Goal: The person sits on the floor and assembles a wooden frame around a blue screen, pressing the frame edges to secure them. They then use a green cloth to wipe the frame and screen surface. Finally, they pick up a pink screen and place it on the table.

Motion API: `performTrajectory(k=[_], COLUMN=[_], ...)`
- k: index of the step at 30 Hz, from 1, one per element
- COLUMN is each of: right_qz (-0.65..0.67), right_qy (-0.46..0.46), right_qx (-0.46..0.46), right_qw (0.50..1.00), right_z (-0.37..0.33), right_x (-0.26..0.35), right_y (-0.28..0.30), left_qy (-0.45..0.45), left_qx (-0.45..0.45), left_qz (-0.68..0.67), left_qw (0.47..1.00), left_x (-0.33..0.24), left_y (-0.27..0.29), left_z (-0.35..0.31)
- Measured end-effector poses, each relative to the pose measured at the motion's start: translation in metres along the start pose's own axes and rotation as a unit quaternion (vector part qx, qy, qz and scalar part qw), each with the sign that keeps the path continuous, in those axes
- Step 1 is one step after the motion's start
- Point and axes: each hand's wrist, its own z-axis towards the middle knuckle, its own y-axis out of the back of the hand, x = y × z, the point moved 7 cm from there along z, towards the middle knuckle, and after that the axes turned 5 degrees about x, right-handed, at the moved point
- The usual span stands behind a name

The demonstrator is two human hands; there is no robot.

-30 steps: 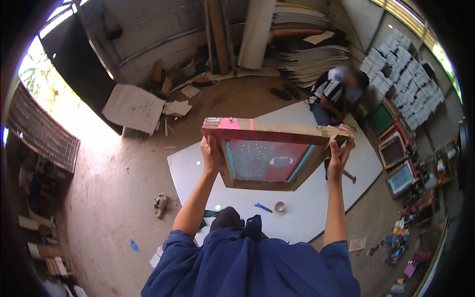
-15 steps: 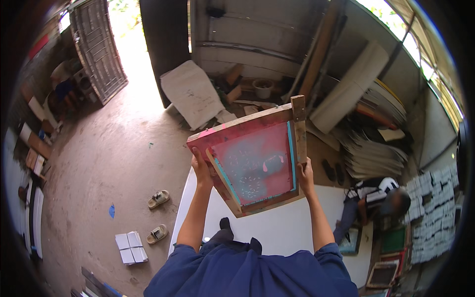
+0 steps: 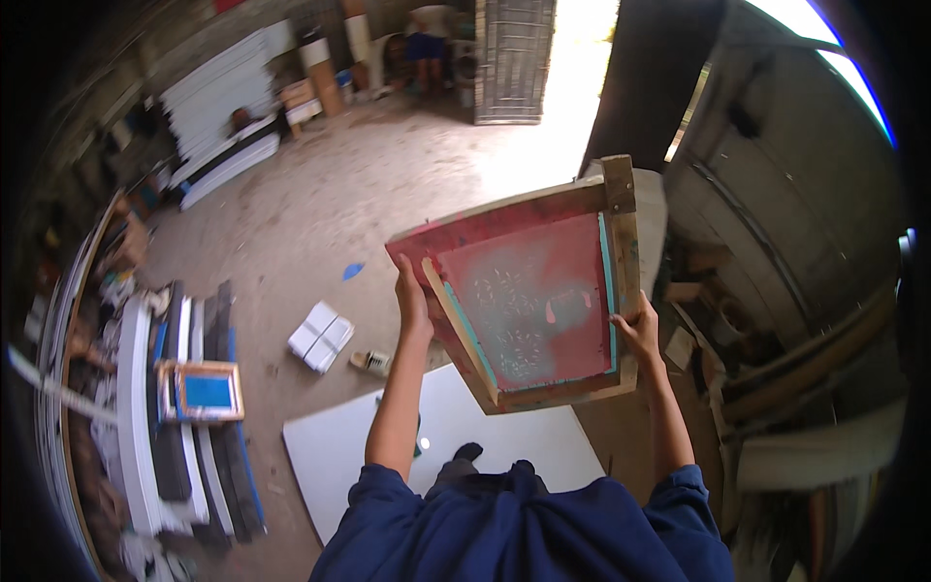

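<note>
Held up before me in both hands is a wooden screen-printing frame (image 3: 533,310). Its mesh is reddish pink with a grey-green patch, small pale marks and turquoise strips along the edges. My left hand (image 3: 413,303) grips the frame's left side, fingers partly hidden behind the wood. On the other side my right hand (image 3: 637,325) is closed round the right rail, its thumb on the front face. The frame hangs tilted above a white board (image 3: 330,436), apart from it.
Left on the floor lie a tied stack of white paper (image 3: 321,337), a shoe (image 3: 370,363) and a blue scrap (image 3: 353,272). A smaller blue-meshed frame (image 3: 208,392) rests on long stacked boards (image 3: 136,427). Another person (image 3: 427,48) is near the far door (image 3: 514,58). Rolled sheets (image 3: 824,451) lie right.
My view has turned left, bringing the stacked boards and blue-meshed frame into sight. The co-worker seated at the right has left the picture. Both hands still hold the screen-printing frame.
</note>
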Motion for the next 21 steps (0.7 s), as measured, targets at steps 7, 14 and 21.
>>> performTrajectory(k=[7, 14, 21], right_qz=[0.163, 0.171, 0.019], right_qy=[0.160, 0.158, 0.148], right_qx=[0.051, 0.270, 0.457], right_qw=[0.972, 0.934, 0.877], right_z=[0.001, -0.049, -0.142], right_x=[0.071, 0.166, 0.172], right_y=[-0.106, -0.194, -0.346], left_qy=[-0.165, -0.079, -0.055], left_qx=[-0.245, -0.381, -0.540], left_qz=[0.056, 0.165, 0.035], left_qw=[0.954, 0.906, 0.839], left_x=[-0.087, 0.067, 0.131], left_y=[0.131, 0.232, 0.281], left_z=[-0.148, -0.345, -0.470])
